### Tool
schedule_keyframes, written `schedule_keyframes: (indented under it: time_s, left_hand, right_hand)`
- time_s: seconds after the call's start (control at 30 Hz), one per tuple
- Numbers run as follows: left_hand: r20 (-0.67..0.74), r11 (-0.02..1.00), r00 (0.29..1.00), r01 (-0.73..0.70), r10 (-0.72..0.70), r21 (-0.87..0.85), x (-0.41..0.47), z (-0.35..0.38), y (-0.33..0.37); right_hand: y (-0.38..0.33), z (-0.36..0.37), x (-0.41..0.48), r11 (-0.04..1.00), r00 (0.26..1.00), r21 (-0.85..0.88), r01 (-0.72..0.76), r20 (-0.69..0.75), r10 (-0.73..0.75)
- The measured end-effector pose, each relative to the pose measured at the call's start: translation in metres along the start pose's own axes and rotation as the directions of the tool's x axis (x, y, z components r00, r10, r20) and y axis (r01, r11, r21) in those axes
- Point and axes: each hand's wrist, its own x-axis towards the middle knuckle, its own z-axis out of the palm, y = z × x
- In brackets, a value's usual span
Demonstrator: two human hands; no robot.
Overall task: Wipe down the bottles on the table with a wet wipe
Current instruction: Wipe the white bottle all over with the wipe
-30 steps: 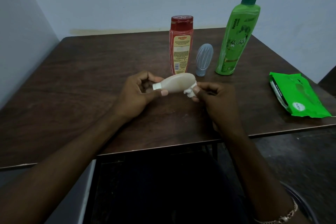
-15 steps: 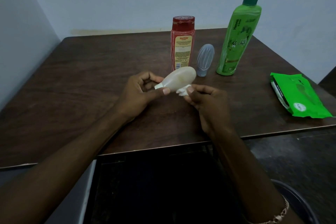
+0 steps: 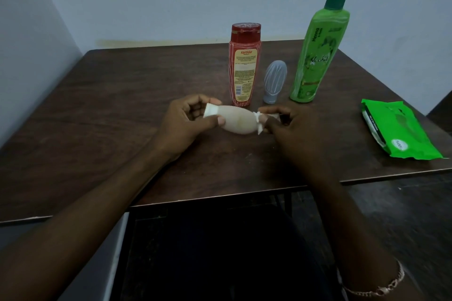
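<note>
Table (image 3: 122,105) of dark wood. Above its middle, fingers of the left hand (image 3: 182,122) pinch the capped neck of a small cream bottle (image 3: 236,121) held sideways. Fingers of the right hand (image 3: 291,129) pinch a bunched wet wipe (image 3: 259,120) against its base. Risk: once damp, the narrow neck may slip, dropping the bottle or toppling the red bottle (image 3: 244,66), grey bottle (image 3: 274,82) and green pump bottle (image 3: 318,51) just behind.

Four bottles (image 3: 236,121) (image 3: 244,66) (image 3: 274,82) (image 3: 315,56), one wet wipe (image 3: 259,128), one green wipe pack (image 3: 401,127)
</note>
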Motion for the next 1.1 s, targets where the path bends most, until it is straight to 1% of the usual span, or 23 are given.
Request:
schedule_keyframes:
  time_s: [0.1,0.2,0.3,0.37,0.43,0.5,0.6,0.67,0.73,0.83,0.9,1.03,1.1]
  left_hand:
    - [-0.039,0.997,0.999,0.008,-0.011,-0.074,0.003,0.007,0.002]
    - [-0.045,0.997,0.999,0.012,-0.015,-0.075,0.005,0.012,0.006]
    - [-0.020,0.998,1.000,-0.003,0.004,0.067,0.006,0.014,0.013]
    - [0.020,0.981,1.000,-0.006,0.003,0.192,0.009,0.016,0.016]
    - [0.061,0.941,0.998,-0.003,-0.018,0.339,0.014,0.018,0.019]
    - [0.102,0.896,0.994,-0.022,-0.026,0.444,0.018,0.020,0.022]
    - [0.145,0.851,0.988,-0.034,-0.050,0.524,0.018,0.030,0.021]
    - [0.159,0.826,0.986,-0.053,-0.044,0.561,0.014,0.037,0.014]
    - [0.158,0.805,0.987,-0.061,-0.041,0.590,0.011,0.041,0.005]
    - [0.160,0.763,0.987,-0.098,-0.007,0.638,0.009,0.043,-0.002]
    - [0.175,0.763,0.984,-0.136,0.030,0.632,0.009,0.045,-0.004]
    - [0.178,0.764,0.981,-0.174,0.079,0.622,0.009,0.044,-0.009]
    - [0.185,0.768,0.978,-0.192,0.097,0.611,0.009,0.043,-0.011]
  right_hand:
    - [0.001,0.014,-0.011,1.000,1.000,0.001,-0.014,0.026,0.014]
    - [0.000,0.025,-0.020,0.998,1.000,0.053,-0.019,0.024,0.018]
    - [-0.002,0.019,-0.022,0.996,0.999,0.084,-0.033,0.031,0.030]
    - [-0.003,0.009,-0.022,0.996,1.000,0.090,-0.026,-0.004,0.026]
    - [-0.004,-0.002,-0.021,0.996,0.998,0.086,0.009,-0.056,-0.004]
    - [-0.007,-0.012,-0.021,0.996,0.993,0.054,0.072,-0.100,-0.066]
    - [-0.011,-0.023,-0.020,0.981,0.970,0.000,0.194,-0.148,-0.192]
    - [-0.012,-0.025,-0.018,0.960,0.949,-0.080,0.268,-0.147,-0.277]
    - [-0.010,-0.023,-0.015,0.928,0.929,-0.169,0.331,-0.116,-0.353]
    - [-0.006,-0.016,-0.011,0.883,0.902,-0.235,0.406,-0.056,-0.429]
    - [-0.003,-0.009,-0.009,0.844,0.882,-0.288,0.452,0.002,-0.471]
    - [0.000,0.002,-0.011,0.788,0.879,-0.391,0.476,0.175,-0.444]
    - [0.004,0.002,-0.015,0.772,0.875,-0.413,0.483,0.205,-0.439]
